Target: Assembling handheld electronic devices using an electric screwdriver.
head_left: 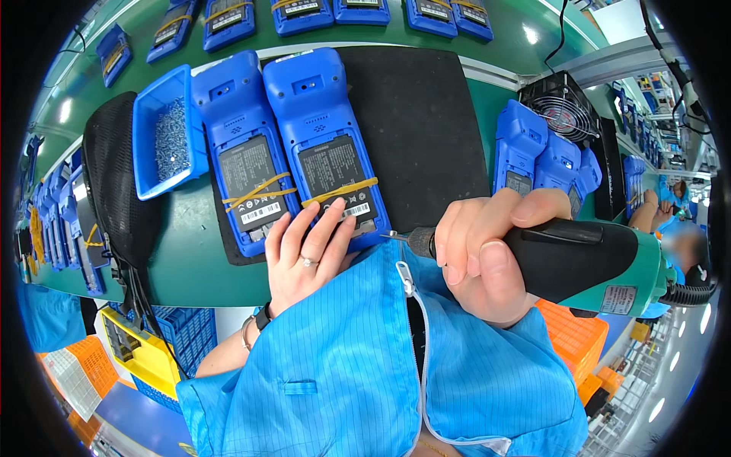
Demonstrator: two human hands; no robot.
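Observation:
Two blue handheld devices lie face down on a black mat (pixel 426 114), each with a yellow rubber band across its back. My left hand (pixel 304 255) rests with spread fingers on the near end of the right device (pixel 327 145); a ring is on one finger. The left device (pixel 244 152) lies beside it, untouched. My right hand (pixel 487 255) grips a green and black electric screwdriver (pixel 586 263), held level, its bit tip pointing left near the right device's near corner.
A blue tray of small screws (pixel 169 133) stands left of the devices. More blue devices (pixel 544 156) stand at the right beside a black fan (pixel 565 107), and others lie in a row along the far belt (pixel 304 14). Orange and blue crates sit below the table edge.

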